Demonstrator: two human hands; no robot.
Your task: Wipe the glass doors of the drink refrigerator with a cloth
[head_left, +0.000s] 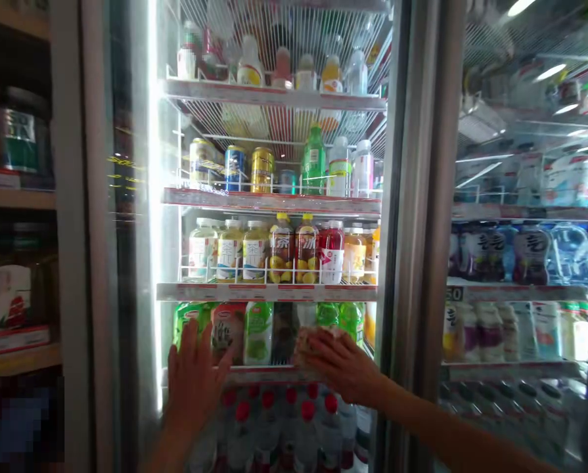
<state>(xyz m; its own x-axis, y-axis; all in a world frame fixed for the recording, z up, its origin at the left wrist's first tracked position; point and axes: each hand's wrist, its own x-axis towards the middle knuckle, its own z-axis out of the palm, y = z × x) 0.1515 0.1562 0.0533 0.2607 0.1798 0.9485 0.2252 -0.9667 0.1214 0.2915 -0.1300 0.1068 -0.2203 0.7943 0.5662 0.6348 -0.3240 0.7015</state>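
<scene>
My left hand [192, 378] is raised with its fingers spread, in front of the lower shelf of a lit drinks fridge. It holds nothing; whether it touches the glass I cannot tell. Under my right hand [345, 368] is a crumpled, light-coloured cloth [302, 347], held at the height of the same shelf. The fingers lie bent over the cloth. Behind the hands stand a green and white bottle [258, 334] and a reddish-brown carton [228, 328], partly covered by my left fingers. Green bottles [351, 318] show above my right hand.
A metal door frame [424, 197] rises at the right, beside a second fridge with bottles [530, 253]. More shelves [269, 291] of bottles and cans are above. Red-capped bottles [267, 420] stand below. Wooden shelving [18, 197] is at the left.
</scene>
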